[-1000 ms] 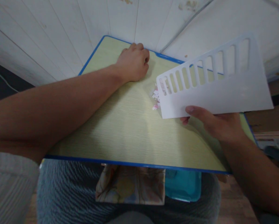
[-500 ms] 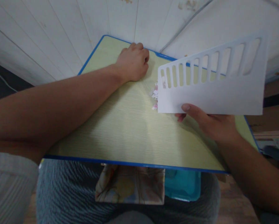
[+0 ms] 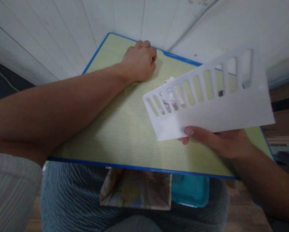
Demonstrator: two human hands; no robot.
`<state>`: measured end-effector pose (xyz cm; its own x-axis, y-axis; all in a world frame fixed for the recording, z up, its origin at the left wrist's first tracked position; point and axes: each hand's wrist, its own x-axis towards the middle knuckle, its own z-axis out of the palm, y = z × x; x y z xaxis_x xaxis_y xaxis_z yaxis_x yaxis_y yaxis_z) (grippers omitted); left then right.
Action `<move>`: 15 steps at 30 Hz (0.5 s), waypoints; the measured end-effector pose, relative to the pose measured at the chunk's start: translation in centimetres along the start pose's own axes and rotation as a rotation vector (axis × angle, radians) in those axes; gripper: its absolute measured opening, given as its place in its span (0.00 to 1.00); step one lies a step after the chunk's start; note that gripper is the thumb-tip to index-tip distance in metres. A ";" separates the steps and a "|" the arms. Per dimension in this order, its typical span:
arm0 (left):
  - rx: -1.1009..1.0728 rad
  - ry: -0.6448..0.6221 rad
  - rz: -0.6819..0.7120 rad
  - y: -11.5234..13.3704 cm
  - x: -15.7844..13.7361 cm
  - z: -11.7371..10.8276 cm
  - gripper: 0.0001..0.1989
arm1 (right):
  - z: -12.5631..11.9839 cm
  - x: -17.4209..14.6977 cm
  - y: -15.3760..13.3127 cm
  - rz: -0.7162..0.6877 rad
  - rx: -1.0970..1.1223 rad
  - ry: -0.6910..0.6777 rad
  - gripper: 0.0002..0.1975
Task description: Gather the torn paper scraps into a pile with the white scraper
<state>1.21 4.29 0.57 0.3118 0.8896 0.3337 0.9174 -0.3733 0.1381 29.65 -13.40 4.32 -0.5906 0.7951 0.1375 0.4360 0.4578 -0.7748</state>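
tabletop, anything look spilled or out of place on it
Yes: pale paper-like scraps lie in a loose, ragged heap directly on the tabletop, partly behind the slotted white panel in the right hand, so they look like litter.

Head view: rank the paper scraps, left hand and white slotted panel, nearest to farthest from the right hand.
1. White slotted panel, held in the right hand.
2. Paper scraps, on the table, partly behind the panel.
3. Left hand, curled near the table's back edge.
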 end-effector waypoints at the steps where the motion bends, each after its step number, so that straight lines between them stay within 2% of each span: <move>1: 0.000 -0.004 -0.003 0.0 0.0 -0.1 0.17 | 0.0 0.1 0.0 0.009 0.015 0.067 0.18; 3: 0.003 -0.009 -0.008 0.1 -0.1 -0.2 0.18 | 0.0 0.2 0.0 0.046 0.040 0.187 0.19; 5: 0.004 -0.005 -0.010 0.1 -0.1 -0.4 0.18 | 0.0 0.4 0.1 0.096 0.052 0.252 0.20; 15: 0.010 -0.008 -0.006 0.2 -0.3 -0.5 0.20 | -0.9 0.5 1.3 0.130 -0.051 0.325 0.22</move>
<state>1.21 3.81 0.97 0.3086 0.8939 0.3250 0.9215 -0.3657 0.1308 30.55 -12.08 3.94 -0.2844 0.9294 0.2353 0.5319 0.3572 -0.7678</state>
